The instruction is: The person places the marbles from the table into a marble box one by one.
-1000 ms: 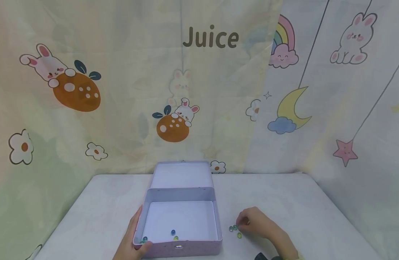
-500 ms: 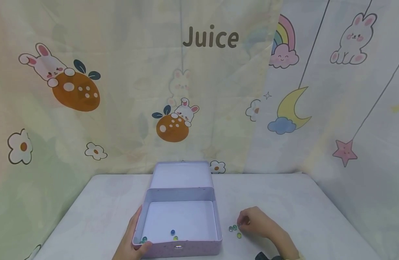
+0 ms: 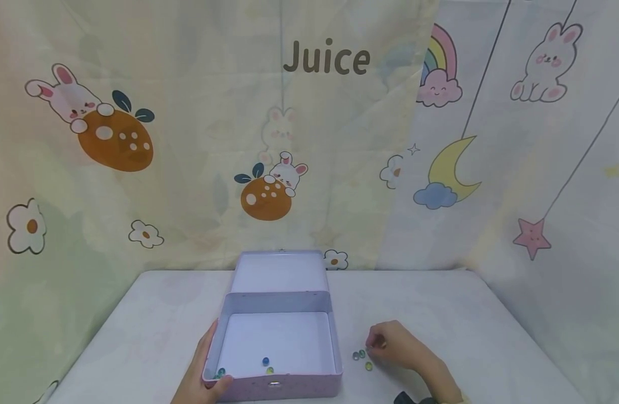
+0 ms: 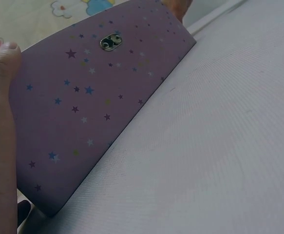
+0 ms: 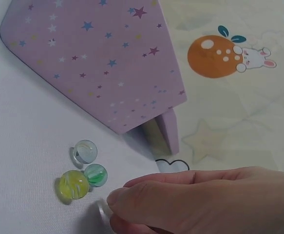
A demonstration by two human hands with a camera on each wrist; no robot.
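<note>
Both grips are at work low in the head view: my left hand clasps the near left corner of the purple tin box, thumb hooked over its rim, while my right hand lies on the white worktop at lower right, fingers curled down beside three marbles that lie just right of the box. Inside the box, three more marbles sit along the near wall, and the open lid stands up behind. From the left wrist, my thumb presses the upper left of the star-speckled box front, with its small metal clasp near the top of the frame. From the right wrist, a clear marble, a green marble and a yellow marble cluster at lower left, touching one another, and my fingertips are bunched narrow just right of them; whether they pinch anything I cannot tell.
</note>
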